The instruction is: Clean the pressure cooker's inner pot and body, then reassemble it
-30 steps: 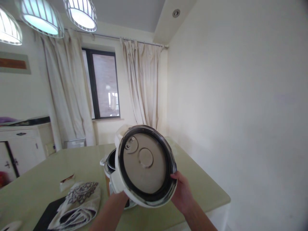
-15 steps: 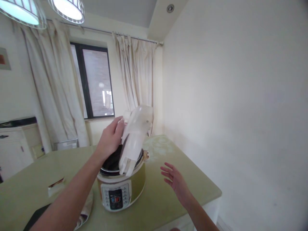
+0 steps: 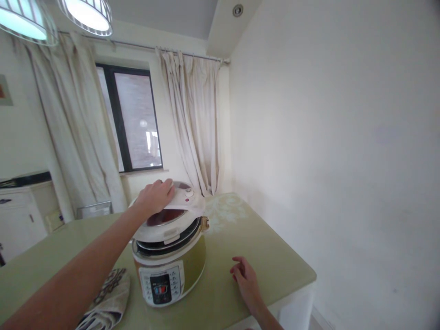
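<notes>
A green and white electric pressure cooker (image 3: 172, 270) stands on the pale green table (image 3: 268, 261), its control panel facing me. Its white lid (image 3: 165, 227) lies on top of the pot, slightly tilted. My left hand (image 3: 154, 197) rests on the lid's handle, fingers curled over it. My right hand (image 3: 244, 277) lies on the table to the right of the cooker, fingers loosely apart, holding nothing.
A folded patterned cloth (image 3: 108, 298) lies left of the cooker at the table's near edge. The white wall (image 3: 343, 160) runs close along the table's right side. Curtains (image 3: 192, 123) and a dark window (image 3: 132, 123) are behind; a white cabinet (image 3: 20, 215) stands at far left.
The lid, held up in both hands a second ago, has been turned over and lowered onto the pot by my left hand. My right hand let go and dropped to the table.
</notes>
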A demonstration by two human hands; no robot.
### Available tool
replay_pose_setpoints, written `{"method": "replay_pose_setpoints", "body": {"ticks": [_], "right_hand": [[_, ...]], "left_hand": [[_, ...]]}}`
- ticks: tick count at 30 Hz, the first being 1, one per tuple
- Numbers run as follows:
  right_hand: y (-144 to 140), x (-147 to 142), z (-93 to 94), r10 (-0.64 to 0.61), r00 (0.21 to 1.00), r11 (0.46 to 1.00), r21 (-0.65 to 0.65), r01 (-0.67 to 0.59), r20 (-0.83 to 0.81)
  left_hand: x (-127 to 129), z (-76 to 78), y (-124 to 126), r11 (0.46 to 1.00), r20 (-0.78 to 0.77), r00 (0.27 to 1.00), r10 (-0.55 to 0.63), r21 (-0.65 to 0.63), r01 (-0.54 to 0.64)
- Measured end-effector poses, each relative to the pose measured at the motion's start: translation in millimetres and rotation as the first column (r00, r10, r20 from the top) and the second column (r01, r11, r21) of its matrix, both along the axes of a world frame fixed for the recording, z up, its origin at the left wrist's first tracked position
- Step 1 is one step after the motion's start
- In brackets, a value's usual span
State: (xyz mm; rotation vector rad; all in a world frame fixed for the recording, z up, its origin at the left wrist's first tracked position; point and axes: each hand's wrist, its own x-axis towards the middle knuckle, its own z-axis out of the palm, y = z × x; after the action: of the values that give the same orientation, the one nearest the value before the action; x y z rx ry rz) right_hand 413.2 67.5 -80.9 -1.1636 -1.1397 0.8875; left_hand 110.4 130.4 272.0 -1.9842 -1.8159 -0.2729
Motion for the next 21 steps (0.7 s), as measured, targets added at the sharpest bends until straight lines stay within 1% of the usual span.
{"method": "replay_pose_setpoints", "body": {"ticks": [3, 6, 10, 14, 19, 21], "right_hand": [[1, 0, -4.6, -0.003, 0.999, 1.0, 0.003, 0.003, 0.052], [0, -1, -6.1, 0.0, 0.996, 1.0, 0.004, 0.0, 0.088], [-3, -1, -4.4, -0.002, 0.992, 1.0, 0.016, 0.0, 0.127], [-5, 0, -2.4, 0.011, 0.981, 1.0, 0.006, -0.013, 0.194], [-10, 0, 0.8, 0.03, 0.957, 1.0, -0.006, -0.03, 0.29], [-12, 0, 1.6, 0.043, 0.941, 0.999, -0.006, -0.043, 0.336]], "left_hand": [[-9, -11.0, 11, 0.996, 0.037, 0.998, 0.046, -0.079, -0.043], [-14, -19.8, 17, 0.987, 0.078, 0.993, 0.094, -0.14, -0.082], [-14, -28.6, 19, 0.98, 0.097, 0.985, 0.144, -0.156, -0.128], [-11, -35.6, 21, 0.973, 0.127, 0.977, 0.173, -0.177, -0.149], [1, -42.3, 31, 0.96, 0.185, 0.958, 0.22, -0.213, -0.179], [7, -43.8, 34, 0.967, 0.228, 0.952, 0.206, -0.198, -0.162]]}}
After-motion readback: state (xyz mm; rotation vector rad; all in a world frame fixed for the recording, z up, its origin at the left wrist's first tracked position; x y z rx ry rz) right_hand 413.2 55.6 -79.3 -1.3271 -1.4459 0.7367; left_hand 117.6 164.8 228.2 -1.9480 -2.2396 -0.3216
